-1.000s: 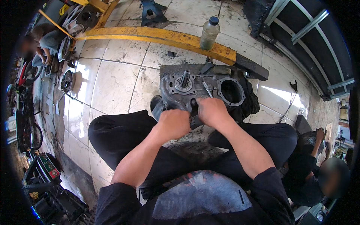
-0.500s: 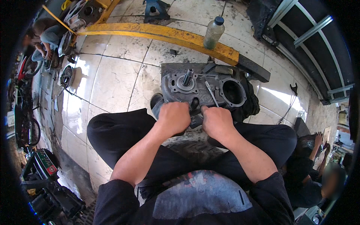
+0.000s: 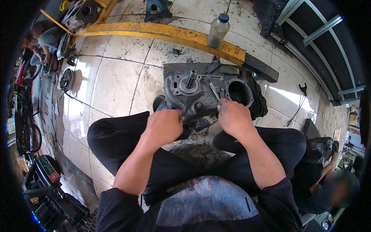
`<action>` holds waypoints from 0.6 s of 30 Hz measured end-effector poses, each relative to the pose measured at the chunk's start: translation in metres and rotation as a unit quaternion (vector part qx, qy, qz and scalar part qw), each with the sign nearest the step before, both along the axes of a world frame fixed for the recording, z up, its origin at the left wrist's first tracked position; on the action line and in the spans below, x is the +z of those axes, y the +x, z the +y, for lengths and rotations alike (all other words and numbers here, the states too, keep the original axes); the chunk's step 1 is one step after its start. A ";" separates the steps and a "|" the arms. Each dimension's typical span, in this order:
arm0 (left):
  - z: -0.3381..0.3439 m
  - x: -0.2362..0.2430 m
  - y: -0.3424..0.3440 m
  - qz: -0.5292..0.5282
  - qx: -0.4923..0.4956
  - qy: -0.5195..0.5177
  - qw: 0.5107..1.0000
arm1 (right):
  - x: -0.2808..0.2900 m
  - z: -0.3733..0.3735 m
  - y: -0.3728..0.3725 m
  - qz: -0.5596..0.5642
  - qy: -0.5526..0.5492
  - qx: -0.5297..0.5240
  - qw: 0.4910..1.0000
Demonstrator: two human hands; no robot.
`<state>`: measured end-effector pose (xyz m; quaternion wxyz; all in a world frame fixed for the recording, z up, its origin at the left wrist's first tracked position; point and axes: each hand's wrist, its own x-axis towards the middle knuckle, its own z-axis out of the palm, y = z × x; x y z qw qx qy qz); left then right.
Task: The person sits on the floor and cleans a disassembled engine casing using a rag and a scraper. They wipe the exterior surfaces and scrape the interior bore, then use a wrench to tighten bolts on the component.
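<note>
A grey metal gearbox casing (image 3: 193, 101) lies on the floor in front of me, with a splined shaft (image 3: 190, 79) standing up from its left side. On its right is a round flanged opening (image 3: 239, 92). My left hand (image 3: 165, 124) is closed in a fist against the casing's near left edge; whatever its fingers hold is hidden. At the near right edge, my right hand (image 3: 234, 118) is closed, its thumb side against the casing. A slim metal tool (image 3: 213, 90) lies on the casing, and its lower end disappears at my right fingertips. Whether they grip it cannot be made out.
Beyond the casing runs a yellow metal beam (image 3: 154, 31) with a plastic bottle (image 3: 218, 31) on it. A dark stand (image 3: 157, 11) is farther back. Another person (image 3: 328, 189) sits at the lower right, and one more (image 3: 46, 40) crouches at the far left.
My hands have moved apart from near the casing's front middle: the left toward its left edge, the right to the right. A dark knob on the casing between them now shows.
</note>
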<state>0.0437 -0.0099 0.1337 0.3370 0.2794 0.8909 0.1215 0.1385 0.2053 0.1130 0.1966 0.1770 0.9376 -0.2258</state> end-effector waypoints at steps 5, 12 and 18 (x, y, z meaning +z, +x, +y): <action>-0.004 0.017 -0.023 -0.234 0.069 0.094 0.965 | -0.011 0.006 0.003 0.130 -0.109 -0.079 0.982; -0.014 0.006 -0.021 -0.352 0.069 0.167 0.919 | -0.010 0.008 -0.001 0.214 -0.421 -0.123 0.873; -0.003 -0.006 -0.005 -0.090 -0.056 0.029 0.994 | -0.001 0.010 -0.001 0.060 -0.235 -0.045 0.969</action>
